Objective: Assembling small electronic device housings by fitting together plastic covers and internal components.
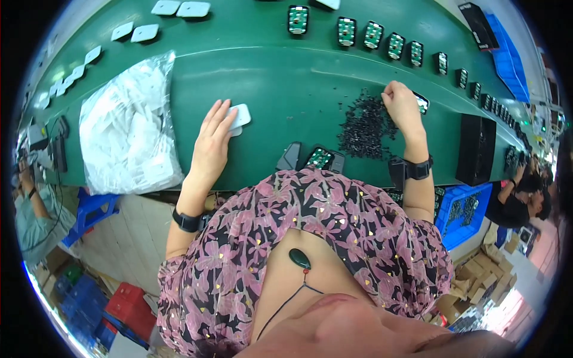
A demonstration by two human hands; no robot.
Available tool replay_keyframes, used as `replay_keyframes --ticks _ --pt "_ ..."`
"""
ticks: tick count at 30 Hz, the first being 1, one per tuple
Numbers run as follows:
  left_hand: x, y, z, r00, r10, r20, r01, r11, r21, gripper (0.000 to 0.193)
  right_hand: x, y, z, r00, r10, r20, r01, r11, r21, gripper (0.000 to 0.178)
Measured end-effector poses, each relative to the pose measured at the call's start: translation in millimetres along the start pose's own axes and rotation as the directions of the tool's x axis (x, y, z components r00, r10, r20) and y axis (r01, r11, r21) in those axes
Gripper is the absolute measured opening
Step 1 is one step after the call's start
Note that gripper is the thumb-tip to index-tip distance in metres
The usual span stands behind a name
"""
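My left hand (212, 138) lies on the green table with its fingers stretched out, the fingertips against a small white plastic cover (241, 113). Another pale piece shows partly beneath that cover. Over on the right, my right hand (403, 108) has its fingers curled in a pinch at the edge of a heap of tiny black parts (364, 128). What sits between those fingers, if anything, is hidden. Just beyond that hand is a black housing with a green circuit board (422, 104), partly covered by it. Close to my body lies another open housing with a circuit board (320, 158), beside black pieces (289, 156).
A clear bag of white covers (128, 128) fills the table's left side. White covers (145, 33) line the far left; several circuit-board housings (373, 36) run along the far right. A black box (476, 149) stands at right, near a blue bin (462, 215). Other people sit at both sides.
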State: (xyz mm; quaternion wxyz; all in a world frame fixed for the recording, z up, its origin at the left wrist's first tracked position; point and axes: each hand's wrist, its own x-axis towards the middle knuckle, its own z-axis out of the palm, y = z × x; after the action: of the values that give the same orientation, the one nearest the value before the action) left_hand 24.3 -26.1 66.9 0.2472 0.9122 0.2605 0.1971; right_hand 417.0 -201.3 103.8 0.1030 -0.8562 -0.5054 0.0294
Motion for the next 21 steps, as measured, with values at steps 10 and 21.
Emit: replay_keyframes --ticks 10,21 --pt "30 19 -3 0.964 -0.206 -0.170 0.126 0.913 -0.389 0.018 13 -75 -15 0.979 -0.044 0.200 -0.142 0.557 0.818 0.010" --pt "78 59 23 0.917 0.132 -0.377 -0.221 0.954 -0.204 0.011 5 -166 11 0.884 -0.234 0.405 -0.399 0.071 0.914 0.012"
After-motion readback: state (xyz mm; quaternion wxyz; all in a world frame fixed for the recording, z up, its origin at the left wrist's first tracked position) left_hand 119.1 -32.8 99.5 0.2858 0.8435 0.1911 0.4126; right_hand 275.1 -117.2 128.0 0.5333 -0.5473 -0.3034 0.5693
